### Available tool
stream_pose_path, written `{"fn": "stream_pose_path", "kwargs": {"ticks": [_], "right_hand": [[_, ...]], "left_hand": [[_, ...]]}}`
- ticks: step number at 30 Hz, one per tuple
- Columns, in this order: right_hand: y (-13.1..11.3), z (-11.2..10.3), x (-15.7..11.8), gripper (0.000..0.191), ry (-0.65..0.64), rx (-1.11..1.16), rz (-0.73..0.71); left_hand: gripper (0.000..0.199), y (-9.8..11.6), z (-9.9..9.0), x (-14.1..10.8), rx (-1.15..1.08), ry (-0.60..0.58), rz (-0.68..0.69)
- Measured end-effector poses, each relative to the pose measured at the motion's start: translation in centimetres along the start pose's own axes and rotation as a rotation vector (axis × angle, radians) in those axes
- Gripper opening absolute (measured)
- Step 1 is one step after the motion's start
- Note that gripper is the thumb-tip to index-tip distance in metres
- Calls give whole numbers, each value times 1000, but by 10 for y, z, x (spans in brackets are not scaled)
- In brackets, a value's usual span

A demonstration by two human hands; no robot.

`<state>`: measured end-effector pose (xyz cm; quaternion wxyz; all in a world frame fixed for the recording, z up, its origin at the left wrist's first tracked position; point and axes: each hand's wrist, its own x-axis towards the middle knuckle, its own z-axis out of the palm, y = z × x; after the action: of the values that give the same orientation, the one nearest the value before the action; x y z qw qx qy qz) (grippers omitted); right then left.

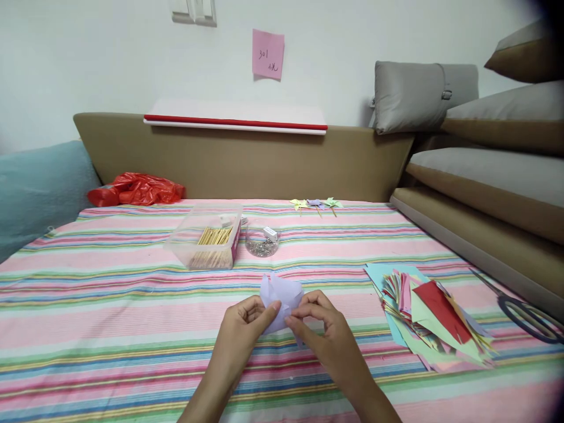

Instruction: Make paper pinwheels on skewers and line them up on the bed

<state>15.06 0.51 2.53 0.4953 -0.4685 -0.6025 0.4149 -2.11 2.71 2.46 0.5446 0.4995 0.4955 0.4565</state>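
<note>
A light purple paper pinwheel point(282, 292) with folded blades is held up above the striped cloth, between my two hands. My left hand point(248, 320) pinches its left side between thumb and fingers. On the opposite side my right hand point(319, 323) grips the lower right part, its thumb and fingertips pressed together near the middle. Whether a pin is at those fingertips cannot be made out. Beyond the hands stand a clear box of wooden sticks point(215, 237) and a round clear tub of small metal pins point(262, 247) with a white eraser-like block on it.
Coloured paper pieces point(429, 311) lie heaped at the right, beside dark-handled scissors point(524, 314). Several small pinwheels on sticks point(315, 204) lie at the back. A red plastic bag point(138, 189) is at the back left. Stacked cushions point(493, 176) border the right side.
</note>
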Motion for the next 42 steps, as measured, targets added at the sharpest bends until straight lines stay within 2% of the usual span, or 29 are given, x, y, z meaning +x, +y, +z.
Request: {"fn": "stream_pose_path", "kwargs": {"ticks": [6, 12, 18, 24, 27, 28, 31, 33, 38, 42], "right_hand": [[2, 4, 0, 25, 26, -68, 35], [4, 12, -2, 19, 152, -142, -25], [8, 16, 0, 17, 206, -161, -89], [8, 18, -2, 20, 227, -164, -84], [12, 25, -3, 19, 309, -140, -41], [13, 28, -3, 24, 358, -88, -7], [14, 35, -2, 64, 470, 188, 118], [11, 34, 0, 72, 401, 359, 188], [1, 20, 2, 43, 52, 565, 329], [-1, 11, 2, 36, 18, 515, 334]], "left_hand": [[42, 0, 4, -3, -80, -21, -26], [36, -4, 4, -4, -118, -45, -30], [27, -7, 3, -4, -165, -65, -33], [26, -3, 4, -4, -171, -86, -34], [24, -1, 4, -5, -138, -82, 11], [23, 0, 4, -6, -128, -79, 29], [26, 4, 4, -6, -124, -88, 68], [31, 7, 4, -6, -130, -102, 75], [27, 10, 2, -4, -90, -162, 70], [28, 4, -1, -4, -14, -147, 57]]}}
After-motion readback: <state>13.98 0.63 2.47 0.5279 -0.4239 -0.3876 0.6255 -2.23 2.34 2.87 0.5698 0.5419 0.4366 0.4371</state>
